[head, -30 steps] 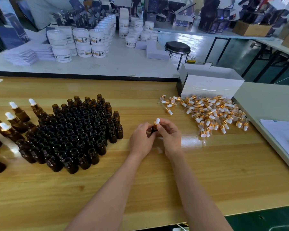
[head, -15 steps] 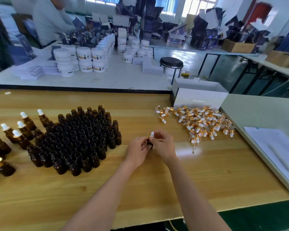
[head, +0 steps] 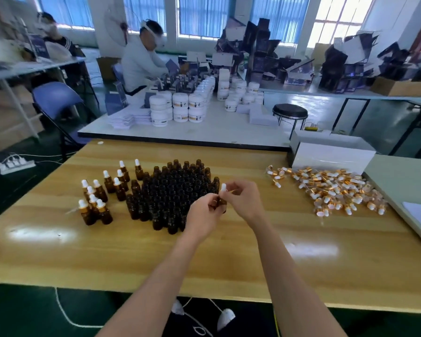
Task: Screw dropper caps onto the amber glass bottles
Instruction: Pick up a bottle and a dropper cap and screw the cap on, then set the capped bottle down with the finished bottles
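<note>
I hold one amber bottle between both hands above the wooden table. My left hand grips the bottle's body. My right hand pinches the white-bulbed dropper cap on its neck. A dense cluster of uncapped amber bottles stands just left of my hands. Several capped bottles stand further left. A loose pile of gold-and-white dropper caps lies to the right.
A white open box sits behind the cap pile. A grey board with paper lies at the right edge. Behind, a white table carries white jars, and two people sit there. A power strip and cables lie on the floor.
The head camera has tilted up and back, showing more of the room. My hands stay together on the same bottle and cap, slightly raised over the cluster's right edge.
</note>
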